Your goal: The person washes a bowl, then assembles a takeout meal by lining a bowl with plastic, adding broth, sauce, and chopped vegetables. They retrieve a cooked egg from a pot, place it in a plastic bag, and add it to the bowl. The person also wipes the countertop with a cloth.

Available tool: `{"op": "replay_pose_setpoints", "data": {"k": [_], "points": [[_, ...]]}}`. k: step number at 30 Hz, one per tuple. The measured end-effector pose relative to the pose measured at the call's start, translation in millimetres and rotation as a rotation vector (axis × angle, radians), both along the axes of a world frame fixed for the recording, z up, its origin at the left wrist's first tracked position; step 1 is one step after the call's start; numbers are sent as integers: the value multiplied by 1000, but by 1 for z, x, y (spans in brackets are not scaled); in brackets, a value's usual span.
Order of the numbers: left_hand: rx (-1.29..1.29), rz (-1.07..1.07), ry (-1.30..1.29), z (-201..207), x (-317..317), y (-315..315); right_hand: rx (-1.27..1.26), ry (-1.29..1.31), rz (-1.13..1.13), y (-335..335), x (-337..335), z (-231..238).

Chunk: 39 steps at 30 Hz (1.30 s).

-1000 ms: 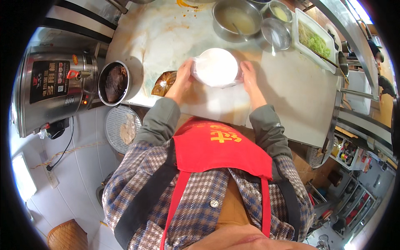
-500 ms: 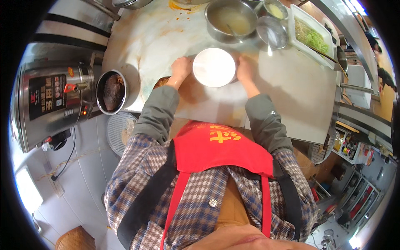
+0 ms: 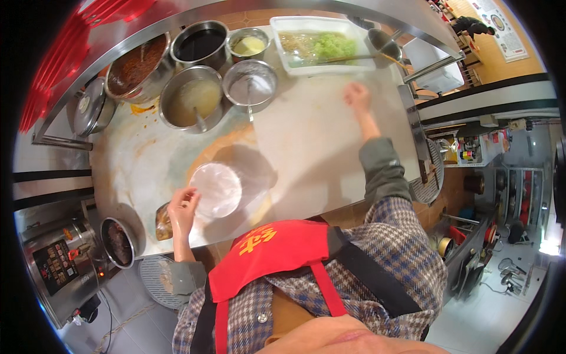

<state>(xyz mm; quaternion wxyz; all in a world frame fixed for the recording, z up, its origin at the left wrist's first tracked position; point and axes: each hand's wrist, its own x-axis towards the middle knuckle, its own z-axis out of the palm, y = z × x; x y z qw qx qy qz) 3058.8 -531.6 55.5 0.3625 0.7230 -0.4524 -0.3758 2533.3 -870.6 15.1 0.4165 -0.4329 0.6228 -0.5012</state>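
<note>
A round white bowl stands near the table's front edge, its surface looking glossy, as if lined with thin clear film. My left hand is at its left rim, fingers bent and tips together against the edge. Beside that hand lies a small clear bag of something brown. Farther off to the right, my right hand is stretched over the table, below a white tray holding shredded greens and pale sprouts. Motion smears its fingers, and nothing can be made out in them.
Along the back stand a pot of red-brown sauce, a pot of dark liquid, a pot of cloudy broth, a metal bowl with a spoon and a bowl of yellow paste. Chopsticks lie across the tray. A steel cooker stands left.
Both hands were on the bowl's sides. Now my right hand has left it and reached far right, while my left stays at the rim. The head view has shifted, showing more of the back.
</note>
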Motion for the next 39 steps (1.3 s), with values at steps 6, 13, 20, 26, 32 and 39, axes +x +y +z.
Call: {"op": "replay_pose_setpoints", "data": {"k": [6,13,20,26,32,39], "points": [[85,-254,-825,-9,-78,-38,-387,1218,-15,-156,-117,33],[225,-134,-723,-61,-83,-32,-69,1001,625,-210,-146,81],[58,112,-606,-28,-115,-25,8,-61,552,-180,-40,82],[-127,479,-624,-11,-152,44,-269,265,381,-188,-23,98],[-191,1127,283,-63,-158,82,-395,585,497,-198,3,54],[-242,1150,1370,-63,-179,75,-151,458,584,-181,33,69]]}}
